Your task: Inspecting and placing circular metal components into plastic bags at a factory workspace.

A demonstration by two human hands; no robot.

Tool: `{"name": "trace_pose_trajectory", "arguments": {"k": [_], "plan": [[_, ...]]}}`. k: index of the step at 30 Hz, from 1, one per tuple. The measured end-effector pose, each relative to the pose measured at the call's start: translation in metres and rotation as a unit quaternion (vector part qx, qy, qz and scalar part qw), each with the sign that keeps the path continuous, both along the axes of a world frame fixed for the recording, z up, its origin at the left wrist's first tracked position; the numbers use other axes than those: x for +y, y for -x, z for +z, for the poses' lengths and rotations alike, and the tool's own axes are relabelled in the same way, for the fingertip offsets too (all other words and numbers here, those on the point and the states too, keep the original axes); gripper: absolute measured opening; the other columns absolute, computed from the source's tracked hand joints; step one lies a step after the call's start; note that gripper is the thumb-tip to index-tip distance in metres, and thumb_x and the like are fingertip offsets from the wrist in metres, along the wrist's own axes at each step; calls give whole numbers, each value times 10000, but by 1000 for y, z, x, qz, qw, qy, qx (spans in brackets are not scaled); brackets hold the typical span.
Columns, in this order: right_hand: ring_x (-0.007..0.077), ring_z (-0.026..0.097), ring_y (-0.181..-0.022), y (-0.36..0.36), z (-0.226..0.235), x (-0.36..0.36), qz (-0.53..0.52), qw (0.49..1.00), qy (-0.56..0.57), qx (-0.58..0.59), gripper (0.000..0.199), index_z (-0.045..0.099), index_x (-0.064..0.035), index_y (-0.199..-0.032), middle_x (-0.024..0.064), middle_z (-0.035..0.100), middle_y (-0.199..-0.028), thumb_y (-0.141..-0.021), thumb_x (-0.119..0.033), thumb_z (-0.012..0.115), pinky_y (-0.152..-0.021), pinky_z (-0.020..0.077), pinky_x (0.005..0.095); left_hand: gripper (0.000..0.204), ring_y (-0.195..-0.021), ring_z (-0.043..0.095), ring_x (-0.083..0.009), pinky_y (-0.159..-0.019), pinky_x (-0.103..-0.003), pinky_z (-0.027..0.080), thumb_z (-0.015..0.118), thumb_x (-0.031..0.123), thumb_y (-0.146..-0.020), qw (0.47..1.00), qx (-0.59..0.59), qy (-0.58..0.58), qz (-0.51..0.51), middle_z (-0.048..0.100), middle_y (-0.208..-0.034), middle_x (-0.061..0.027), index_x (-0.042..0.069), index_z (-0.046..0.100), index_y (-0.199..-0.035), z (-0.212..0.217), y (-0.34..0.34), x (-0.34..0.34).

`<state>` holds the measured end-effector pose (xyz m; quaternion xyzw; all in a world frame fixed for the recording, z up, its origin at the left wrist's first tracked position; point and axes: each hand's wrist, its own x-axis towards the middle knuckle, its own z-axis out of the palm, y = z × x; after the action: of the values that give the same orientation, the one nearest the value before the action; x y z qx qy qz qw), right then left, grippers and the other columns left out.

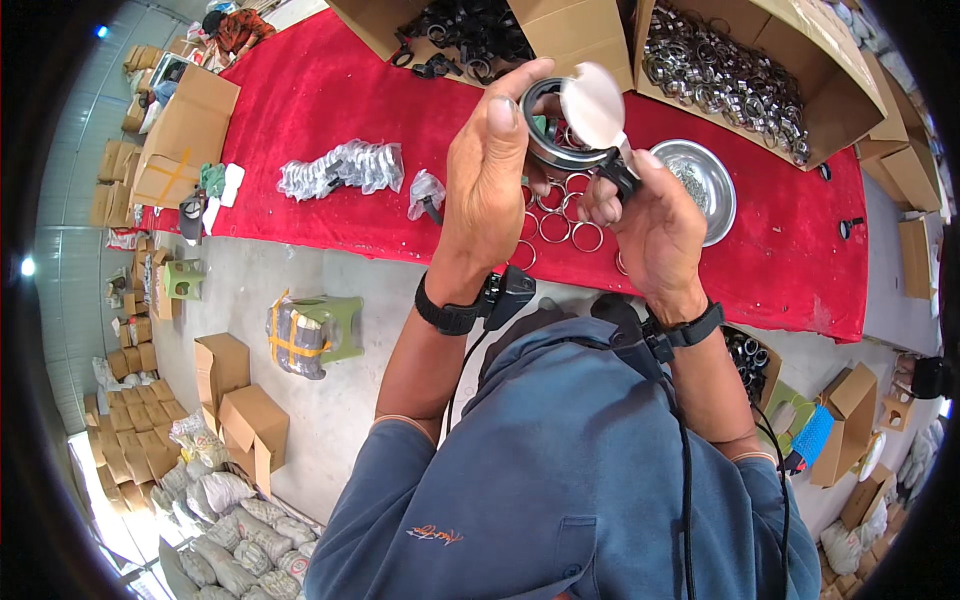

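Left hand (485, 178) part-closed, seemingly holding black ring (565, 158)

The counter (300, 100) is plain red; above it, the ring (562, 157) and tab (620, 178) are black, the disc (593, 105) off-white; on it, the loops (587, 249) are silver, the bowl (725, 200) silver-grey, the bags (345, 168) clear over silvery grey; at its far edge, the boxes (575, 45) are brown, the clips (720, 80) silver and black; at its left end, a brown carton (200, 120) bears crossed yellow tape (178, 178); on its near side, the shirt (500, 470) is slate blue with orange script (435, 534), the wristbands (450, 316) black, the stool (345, 325) light green, the bundle (285, 358) grey with yellow straps (310, 350).
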<state>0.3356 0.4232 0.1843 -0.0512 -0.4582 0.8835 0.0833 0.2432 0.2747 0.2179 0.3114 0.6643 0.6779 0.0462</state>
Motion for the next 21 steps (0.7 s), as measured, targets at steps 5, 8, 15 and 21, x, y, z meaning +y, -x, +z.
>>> {"name": "trace_pose_trajectory", "arguments": {"k": [5, 8, 15, 21], "plan": [[133, 508, -696, -3, 7, -11, -25, 997, 69, -8, 419, 616, -18, -1046, 33, 582, -753, -1069, -418, 492, -738, 474, 338, 647, -659, 516, -44, -558, -218, 441, 364, 545, -1104, 998, -52, -41, 1, 610, -834, 7, 4, 565, -1399, -2, -2, -3], [125, 498, -694, -1, -4, -2, -10, 1000, 25, 0, 351, 609, -42, -1074, 8, 564, -756, -1065, -372, 488, -742, 464, 337, 699, -665, 601, -80, -546, -211, 485, 328, 588, -1094, 999, -51, -6, -11, 694, -1015, -70, 4, 535, -1420, -9, 2, -5], [155, 470, -702, -1, -8, -9, -26, 998, 38, -34, 386, 588, -47, -994, 21, 518, -737, -1077, -395, 442, -759, 449, 366, 683, -687, 581, -72, -571, -215, 472, 343, 575, -1097, 997, -77, -16, -10, 693, -968, -56, 4, 530, -1424, -17, 0, -6], [151, 500, -716, 12, -10, -14, -13, 996, 74, -51, 552, 624, 15, -1165, 44, 574, -798, -1090, -487, 408, -770, 475, 369, 663, -696, 539, -43, -554, -190, 476, 392, 565, -1090, 992, -116, -47, 17, 671, -950, -18, 12, 540, -1426, -16, 7, -10]]}}
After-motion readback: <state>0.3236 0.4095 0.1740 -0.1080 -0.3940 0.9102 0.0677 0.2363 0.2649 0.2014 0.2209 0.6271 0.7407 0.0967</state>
